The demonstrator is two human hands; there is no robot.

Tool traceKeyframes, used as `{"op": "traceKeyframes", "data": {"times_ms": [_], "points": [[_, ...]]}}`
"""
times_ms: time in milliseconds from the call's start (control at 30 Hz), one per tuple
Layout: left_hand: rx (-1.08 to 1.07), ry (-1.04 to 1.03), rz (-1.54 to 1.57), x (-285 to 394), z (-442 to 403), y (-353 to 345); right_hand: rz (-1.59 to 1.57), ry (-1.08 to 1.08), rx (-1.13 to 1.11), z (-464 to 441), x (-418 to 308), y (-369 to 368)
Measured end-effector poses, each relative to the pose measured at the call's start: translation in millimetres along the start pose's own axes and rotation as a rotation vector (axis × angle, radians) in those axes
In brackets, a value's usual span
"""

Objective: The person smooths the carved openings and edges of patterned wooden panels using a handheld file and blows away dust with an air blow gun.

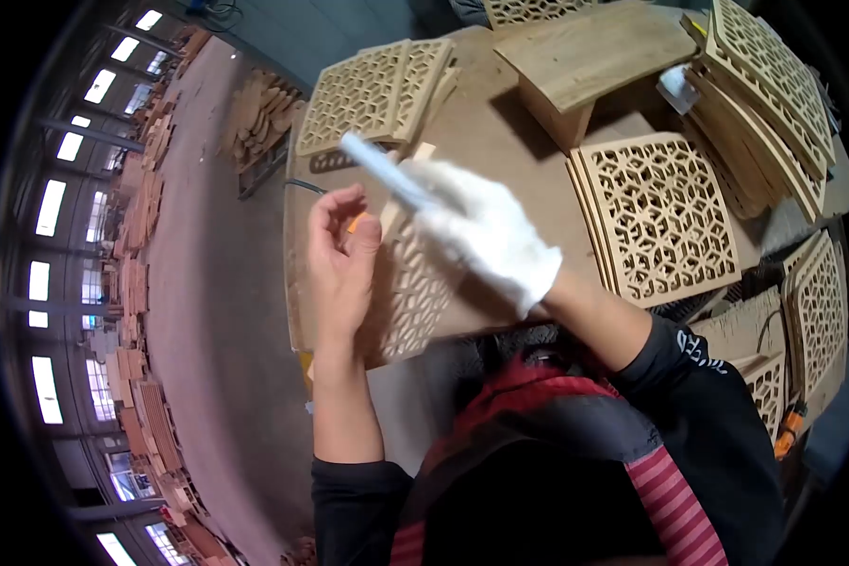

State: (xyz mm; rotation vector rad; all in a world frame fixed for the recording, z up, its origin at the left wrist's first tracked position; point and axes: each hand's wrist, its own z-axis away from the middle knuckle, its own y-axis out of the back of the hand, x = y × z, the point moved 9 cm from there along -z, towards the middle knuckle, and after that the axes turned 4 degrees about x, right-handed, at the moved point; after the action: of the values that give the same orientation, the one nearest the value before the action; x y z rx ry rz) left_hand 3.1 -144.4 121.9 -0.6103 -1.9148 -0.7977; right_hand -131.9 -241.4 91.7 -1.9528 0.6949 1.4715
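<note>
My right hand [486, 222], in a white work glove, is wrapped round a pale blue-grey stick [387, 172], which is blurred and points up to the left. My left hand [340, 264] is bare, with its fingers curled toward the thumb. A small orange piece [357, 223] shows between thumb and fingers; its kind cannot be made out. Between and below my hands, a light wooden lattice panel [413, 292] stands tilted at the table's front edge, partly hidden by my hands and blurred.
Lattice panels are stacked on the table at the back left [358, 94] and right [656, 217]. A wooden stand [594, 57] is at the back. More panels [774, 75] lean at the far right, near an orange-handled tool [789, 429]. Wood piles line the floor at left.
</note>
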Motion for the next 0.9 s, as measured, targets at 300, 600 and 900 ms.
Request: {"op": "traceKeyframes", "data": {"times_ms": [300, 600, 900], "points": [[-0.229, -0.007, -0.816, 3, -6, -52, 0.258, -0.249, 0.178, 71, 175, 92], [-0.520, -0.344, -0.952, 9, -3, -68, 0.471, 0.295, 0.165, 62, 62, 38], [-0.620, -0.069, -0.655, 3, -1, -69, 0.115, 0.310, 0.063, 55, 86, 7]]}}
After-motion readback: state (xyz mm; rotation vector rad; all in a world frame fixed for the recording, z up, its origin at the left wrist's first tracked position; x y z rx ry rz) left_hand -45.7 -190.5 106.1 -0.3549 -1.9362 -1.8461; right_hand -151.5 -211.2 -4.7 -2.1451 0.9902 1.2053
